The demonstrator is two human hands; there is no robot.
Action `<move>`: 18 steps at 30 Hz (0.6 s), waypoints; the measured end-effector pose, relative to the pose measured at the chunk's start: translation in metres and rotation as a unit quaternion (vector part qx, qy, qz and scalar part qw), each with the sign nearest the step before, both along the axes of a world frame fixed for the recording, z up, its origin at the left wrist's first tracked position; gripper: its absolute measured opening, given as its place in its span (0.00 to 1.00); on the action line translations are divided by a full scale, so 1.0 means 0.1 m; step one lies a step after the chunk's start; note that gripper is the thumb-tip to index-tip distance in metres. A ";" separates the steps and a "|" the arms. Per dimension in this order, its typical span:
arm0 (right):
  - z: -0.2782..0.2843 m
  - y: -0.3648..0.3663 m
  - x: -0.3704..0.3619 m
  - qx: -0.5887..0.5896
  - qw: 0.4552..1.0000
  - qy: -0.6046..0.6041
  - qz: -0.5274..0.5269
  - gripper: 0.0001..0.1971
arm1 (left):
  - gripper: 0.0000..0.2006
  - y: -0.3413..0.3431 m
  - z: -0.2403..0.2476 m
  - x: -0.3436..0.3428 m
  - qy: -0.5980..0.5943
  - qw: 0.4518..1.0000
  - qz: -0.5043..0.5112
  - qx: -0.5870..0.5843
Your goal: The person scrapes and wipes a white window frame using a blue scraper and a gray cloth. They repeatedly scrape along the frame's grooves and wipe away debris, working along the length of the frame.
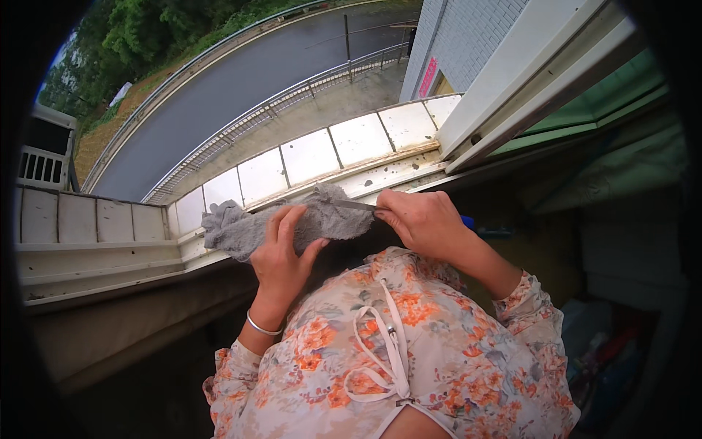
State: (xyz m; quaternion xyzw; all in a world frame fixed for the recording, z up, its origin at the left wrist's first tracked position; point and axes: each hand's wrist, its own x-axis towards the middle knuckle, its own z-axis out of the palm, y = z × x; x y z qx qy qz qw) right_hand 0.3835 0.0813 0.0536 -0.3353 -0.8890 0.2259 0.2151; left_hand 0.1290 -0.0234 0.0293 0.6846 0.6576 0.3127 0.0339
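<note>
A crumpled grey cloth lies over the window sill track in front of me. My left hand grips it from the near side, its fingers on top and the thumb along the lower edge. In my right hand is a flat metal tool with a blue handle; its exact kind is hidden by my fist. The tool's thin metal blade points left and its tip is against or under the cloth, I cannot tell which.
The window track is dirty, with dark specks. White tiles line the ledge outside it. A white window frame rises at right. Beyond the ledge lie a railing and a road below. An outdoor unit stands far left.
</note>
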 end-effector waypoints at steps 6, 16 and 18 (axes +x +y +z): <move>-0.03 0.12 -0.50 0.054 0.981 -0.136 0.128 0.06 | 0.25 -0.14 -0.10 -0.32 -0.012 0.999 0.037 -0.003; -0.03 0.16 -0.76 0.000 0.965 -0.209 0.158 0.06 | 0.21 -0.08 -0.23 -0.40 -0.037 0.999 0.006 -0.018; 0.00 0.22 -0.62 -0.012 0.960 -0.238 0.151 0.06 | 0.20 0.04 -0.18 -0.29 -0.028 0.999 -0.029 -0.019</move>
